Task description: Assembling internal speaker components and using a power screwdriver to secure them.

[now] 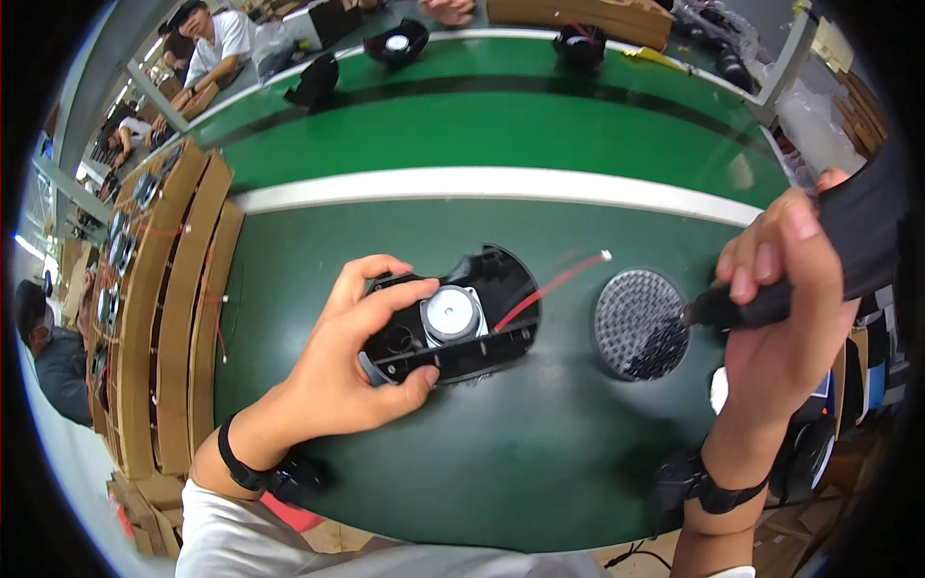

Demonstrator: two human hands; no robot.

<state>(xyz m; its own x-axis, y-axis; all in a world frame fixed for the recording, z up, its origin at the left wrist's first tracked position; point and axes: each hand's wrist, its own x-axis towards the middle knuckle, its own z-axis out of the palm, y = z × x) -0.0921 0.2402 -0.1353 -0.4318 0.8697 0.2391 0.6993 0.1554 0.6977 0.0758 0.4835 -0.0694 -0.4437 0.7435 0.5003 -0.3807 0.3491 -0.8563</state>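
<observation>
My left hand (pixel 337 356) grips a black plastic housing (pixel 513 279) on the green bench, with the thumb on its near edge and the fingers over its far side. Inside the housing sits a small speaker (pixel 451 314) with a round silver back; a red wire (pixel 547 291) runs out to a white connector. In my right hand (pixel 795 308) is a black power screwdriver (pixel 747 306), held sideways with the fingers wrapped round it. Its tip is at the right rim of a round dish (pixel 617 303), where small black screws (pixel 663 347) are heaped at the near right.
Cardboard trays (pixel 178 328) holding speakers stand along the left edge. Beyond a white rail (pixel 501 185) lies a green belt (pixel 501 135) with black housings (pixel 397 43) at its far side. Other people (pixel 217 48) are at the far left. Boxes and plastic wrap (pixel 819 125) crowd the right.
</observation>
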